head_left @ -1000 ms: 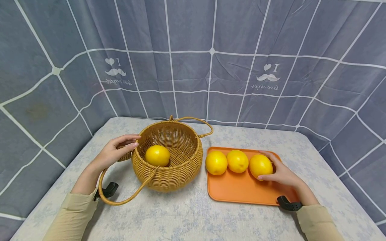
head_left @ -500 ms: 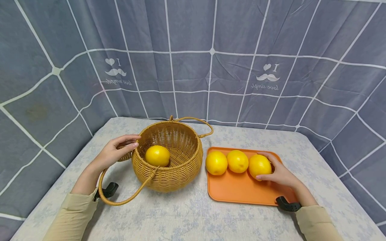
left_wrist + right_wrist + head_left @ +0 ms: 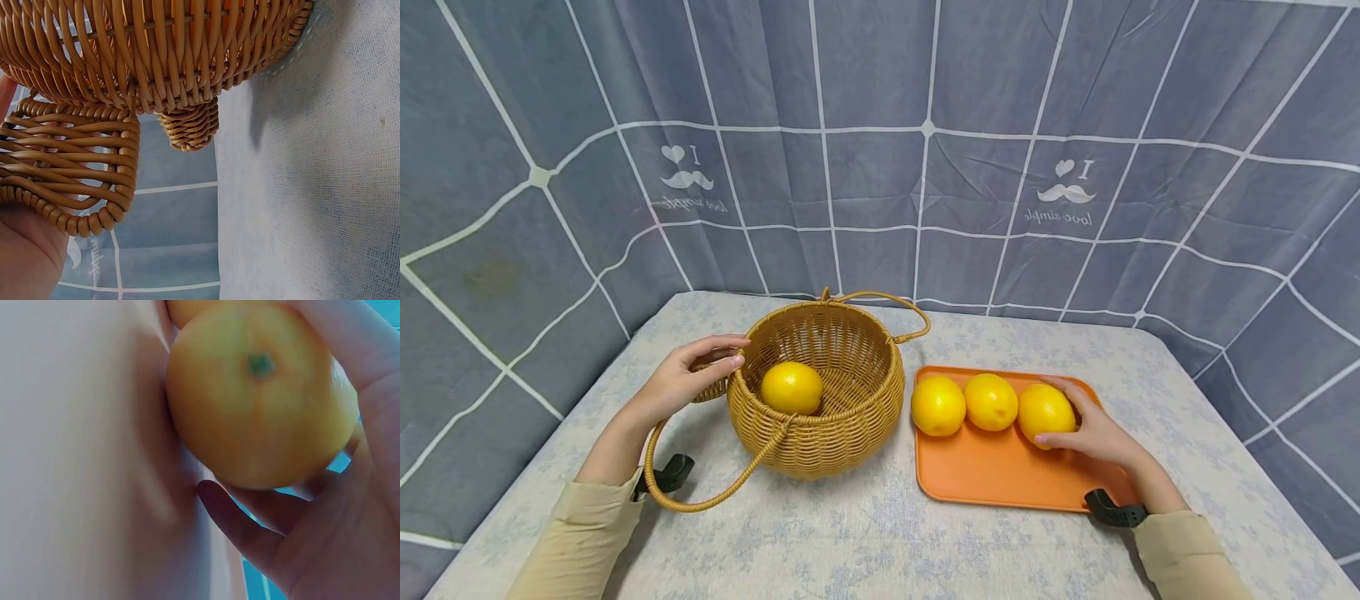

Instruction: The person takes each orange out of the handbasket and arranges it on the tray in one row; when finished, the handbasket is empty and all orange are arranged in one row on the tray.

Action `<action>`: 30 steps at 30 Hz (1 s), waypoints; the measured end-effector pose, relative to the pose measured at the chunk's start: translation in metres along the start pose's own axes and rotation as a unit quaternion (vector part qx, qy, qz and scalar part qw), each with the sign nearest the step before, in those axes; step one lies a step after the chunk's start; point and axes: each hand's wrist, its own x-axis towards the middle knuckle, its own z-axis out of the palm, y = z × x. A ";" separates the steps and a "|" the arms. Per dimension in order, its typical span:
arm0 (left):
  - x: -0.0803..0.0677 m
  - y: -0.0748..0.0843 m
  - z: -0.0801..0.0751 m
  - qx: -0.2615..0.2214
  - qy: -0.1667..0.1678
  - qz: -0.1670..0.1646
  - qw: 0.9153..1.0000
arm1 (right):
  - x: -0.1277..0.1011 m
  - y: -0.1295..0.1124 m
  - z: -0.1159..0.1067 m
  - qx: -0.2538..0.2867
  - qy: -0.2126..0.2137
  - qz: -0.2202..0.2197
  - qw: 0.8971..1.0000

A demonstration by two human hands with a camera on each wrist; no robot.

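Note:
A round wicker basket (image 3: 820,450) stands left of centre with one yellow citrus fruit (image 3: 792,387) inside. My left hand (image 3: 692,375) rests against its left rim, fingers fairly straight, over the woven side tab (image 3: 69,169); my palm (image 3: 25,256) lies beside that tab. To the right, an orange tray (image 3: 1000,479) carries three more yellow fruits in a row. My right hand (image 3: 1075,418) grips the rightmost fruit (image 3: 1043,410), which sits on the tray touching the middle fruit (image 3: 991,402). In the right wrist view, thumb and fingers curl round this fruit (image 3: 262,394).
The basket's long handles hang down, one looped on the table at the front left (image 3: 700,500), one at the back (image 3: 895,312). A pale floral cloth (image 3: 865,533) covers the table. A grey-blue curtain (image 3: 880,167) with a white grid closes the back and both sides.
My right hand has shifted a little to the left with the rightmost fruit, which is still on the tray. The left hand and basket have not moved.

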 end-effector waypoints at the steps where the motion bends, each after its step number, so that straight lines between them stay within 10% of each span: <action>1: 0.000 0.000 0.000 0.000 0.000 0.000 1.000 | 0.000 0.000 0.000 -0.003 0.001 -0.001 1.000; 30: 0.000 0.000 0.000 0.004 0.001 -0.004 1.000 | 0.001 -0.001 -0.003 0.002 0.024 0.005 1.000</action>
